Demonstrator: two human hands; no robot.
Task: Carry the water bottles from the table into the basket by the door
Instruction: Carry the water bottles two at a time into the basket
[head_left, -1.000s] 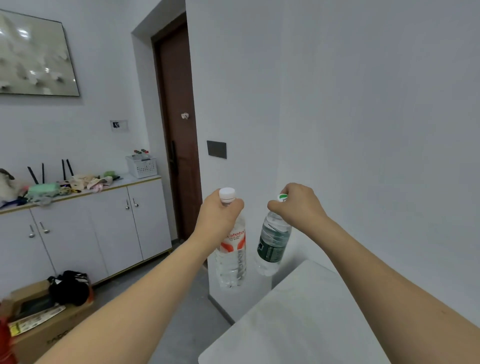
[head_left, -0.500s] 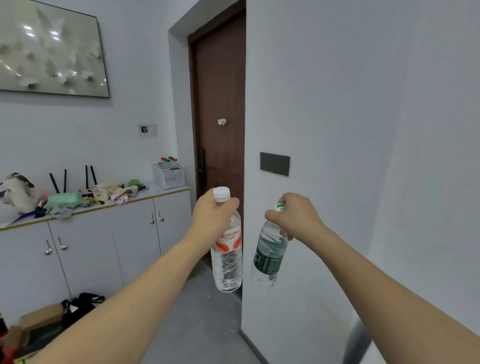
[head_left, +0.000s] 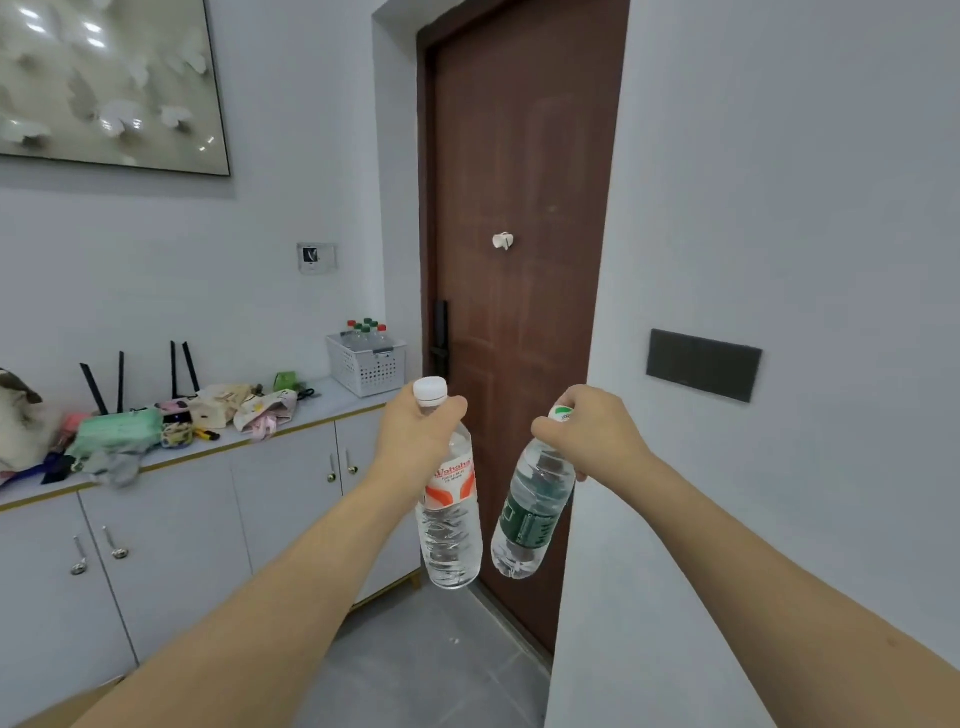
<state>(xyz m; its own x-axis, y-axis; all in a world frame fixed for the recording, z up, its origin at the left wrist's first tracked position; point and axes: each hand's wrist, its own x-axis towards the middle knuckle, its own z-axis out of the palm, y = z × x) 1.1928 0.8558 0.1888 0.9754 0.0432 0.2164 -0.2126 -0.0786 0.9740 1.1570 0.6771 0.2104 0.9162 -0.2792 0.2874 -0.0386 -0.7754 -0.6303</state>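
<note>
Water bottles, two: red-label bottle (head_left: 451, 512) gripped at neck by left hand (head_left: 418, 434), green-label bottle (head_left: 532, 512) by right hand (head_left: 597, 434); full, likely weighty, smooth, thin-walled

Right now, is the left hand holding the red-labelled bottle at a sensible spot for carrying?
Probably yes. The left hand grips the red-labelled bottle from above at its narrow neck, just under the white cap, so the bottle hangs upright; the shoulder flaring below should resist slipping.
</note>
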